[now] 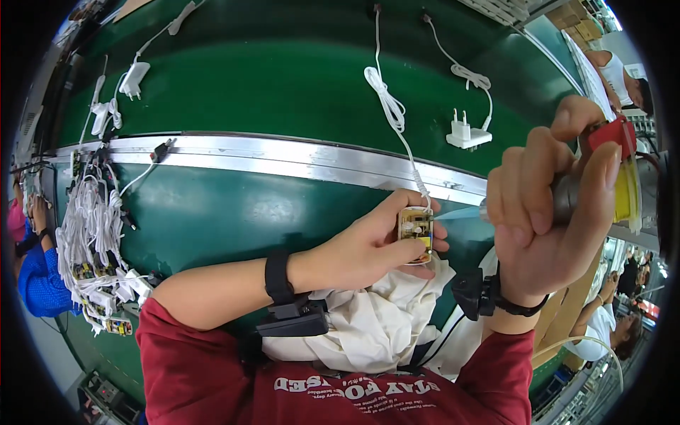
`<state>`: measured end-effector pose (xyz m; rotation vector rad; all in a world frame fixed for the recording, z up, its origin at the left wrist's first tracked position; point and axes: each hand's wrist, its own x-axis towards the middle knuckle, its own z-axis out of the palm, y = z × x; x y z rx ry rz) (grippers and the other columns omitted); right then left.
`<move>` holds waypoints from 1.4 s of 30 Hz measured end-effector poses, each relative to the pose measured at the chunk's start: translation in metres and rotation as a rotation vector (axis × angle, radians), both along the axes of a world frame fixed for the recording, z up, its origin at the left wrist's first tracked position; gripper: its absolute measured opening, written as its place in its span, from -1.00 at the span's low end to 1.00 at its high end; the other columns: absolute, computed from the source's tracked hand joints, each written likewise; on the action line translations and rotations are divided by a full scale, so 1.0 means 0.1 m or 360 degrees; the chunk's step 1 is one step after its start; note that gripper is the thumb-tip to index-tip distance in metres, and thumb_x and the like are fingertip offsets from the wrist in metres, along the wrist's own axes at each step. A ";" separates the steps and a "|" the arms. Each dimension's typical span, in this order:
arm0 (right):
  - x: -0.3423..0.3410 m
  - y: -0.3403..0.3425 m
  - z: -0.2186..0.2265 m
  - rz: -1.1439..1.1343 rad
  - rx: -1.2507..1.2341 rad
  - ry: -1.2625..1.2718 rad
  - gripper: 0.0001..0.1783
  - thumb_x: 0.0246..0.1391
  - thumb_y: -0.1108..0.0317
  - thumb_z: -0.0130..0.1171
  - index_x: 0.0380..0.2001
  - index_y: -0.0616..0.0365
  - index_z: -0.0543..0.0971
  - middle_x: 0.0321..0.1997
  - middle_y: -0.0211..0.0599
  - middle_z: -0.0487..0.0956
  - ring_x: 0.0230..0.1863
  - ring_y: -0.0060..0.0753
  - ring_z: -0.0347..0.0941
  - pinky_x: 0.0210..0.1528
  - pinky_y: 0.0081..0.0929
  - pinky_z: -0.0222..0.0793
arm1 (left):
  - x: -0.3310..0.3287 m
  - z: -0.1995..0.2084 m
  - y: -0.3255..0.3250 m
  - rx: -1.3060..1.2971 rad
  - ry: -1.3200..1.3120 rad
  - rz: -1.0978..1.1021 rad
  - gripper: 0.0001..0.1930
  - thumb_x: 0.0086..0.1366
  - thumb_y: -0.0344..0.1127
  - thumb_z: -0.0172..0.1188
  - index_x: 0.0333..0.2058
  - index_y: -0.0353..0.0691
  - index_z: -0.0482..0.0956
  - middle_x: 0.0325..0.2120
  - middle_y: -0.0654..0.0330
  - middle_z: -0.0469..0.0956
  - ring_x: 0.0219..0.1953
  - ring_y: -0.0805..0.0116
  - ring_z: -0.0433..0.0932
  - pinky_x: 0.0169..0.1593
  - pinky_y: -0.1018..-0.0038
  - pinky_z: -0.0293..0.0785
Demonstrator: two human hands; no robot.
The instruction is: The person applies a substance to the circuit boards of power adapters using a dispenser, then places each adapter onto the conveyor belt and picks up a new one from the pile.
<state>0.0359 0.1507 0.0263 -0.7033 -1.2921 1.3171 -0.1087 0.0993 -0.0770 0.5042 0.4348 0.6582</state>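
Observation:
My left hand is closed around an open power adapter, its circuit board facing up and the thumb lying over its near end. A white cable runs from the adapter's far end across the metal rail. My right hand grips a grey cylindrical dispensing gun with red and yellow parts at its back. The gun's tapered bluish nozzle points left, its tip close to the adapter's right edge. Whether the tip touches the board I cannot tell.
A metal rail crosses the green bench, with white plug adapters and cables beyond it. At the left hangs a bundle of white cables with boards. White cloth lies before me. Other people sit at both sides.

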 end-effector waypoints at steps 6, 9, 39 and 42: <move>0.01 0.03 -0.08 0.0071 0.0032 -0.0050 -0.63 0.30 0.01 -0.33 -0.25 0.11 0.21 -0.78 -0.58 0.11 -0.83 -0.74 -0.07 -0.77 -0.72 -0.14 | -0.02 -0.02 -0.01 0.0072 -0.0059 -0.0005 -0.54 0.27 -0.57 -0.08 0.14 -0.26 0.09 0.04 0.07 0.30 0.09 0.32 0.36 0.02 0.37 0.50; 0.02 0.02 -0.10 0.0112 -0.0007 0.0041 -0.64 0.30 0.01 -0.31 -0.27 0.11 0.20 -0.78 -0.57 0.11 -0.83 -0.73 -0.07 -0.77 -0.73 -0.13 | -0.02 -0.02 -0.01 0.0080 -0.0069 0.0004 -0.52 0.27 -0.58 -0.09 0.15 -0.25 0.08 0.04 0.08 0.30 0.11 0.31 0.35 0.02 0.36 0.50; -0.10 -0.14 0.13 0.0197 -0.0333 -0.0072 -0.66 0.28 0.00 -0.25 -0.31 0.05 0.12 -0.77 -0.47 0.21 -0.84 -0.65 0.02 -0.77 -0.66 -0.03 | -0.09 -0.10 0.13 -0.0160 -0.0193 0.0176 -0.59 0.30 -0.50 -0.12 0.12 -0.20 0.14 0.05 0.07 0.32 0.12 0.22 0.35 0.03 0.22 0.49; -0.08 -0.09 0.11 0.0255 -0.0267 -0.0153 -0.66 0.28 0.00 -0.24 -0.31 0.05 0.12 -0.77 -0.47 0.21 -0.84 -0.64 0.03 -0.77 -0.65 -0.02 | -0.08 -0.11 0.12 -0.0213 -0.0273 0.0177 -0.59 0.32 -0.47 -0.12 0.13 -0.20 0.13 0.07 0.06 0.30 0.14 0.21 0.32 0.06 0.19 0.46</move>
